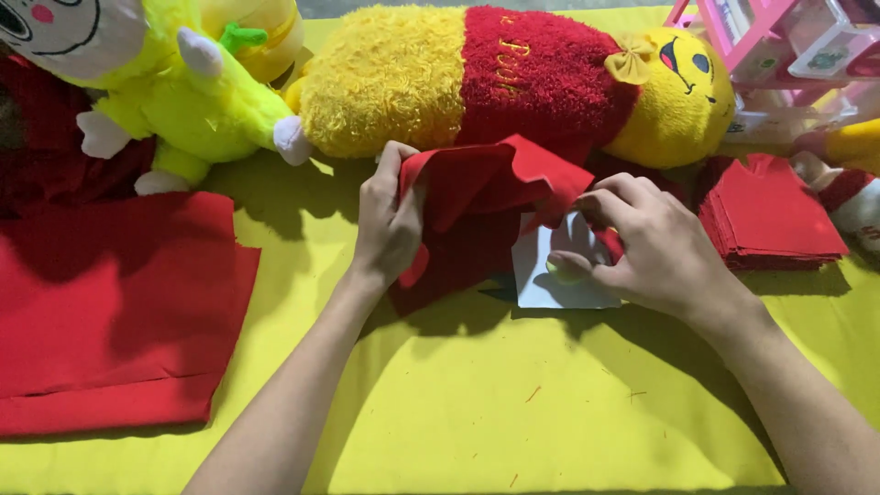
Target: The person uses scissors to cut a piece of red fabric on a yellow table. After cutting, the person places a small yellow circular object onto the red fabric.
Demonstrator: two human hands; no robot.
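Both hands, left hand (390, 220) and right hand (646, 243), have fingers gripping a folded red cloth (477, 206) over white paper (550, 275).

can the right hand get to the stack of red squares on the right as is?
Probably yes. The stack of red squares lies just to the outer side of the right hand, with only bare yellow cloth between. But that hand's fingers are busy pinching the red fabric against a white card.

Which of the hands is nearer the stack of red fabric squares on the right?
Right. The right hand lies just beside the stack of red fabric squares, pinching the red cloth over white paper; the left hand grips the cloth's far edge.
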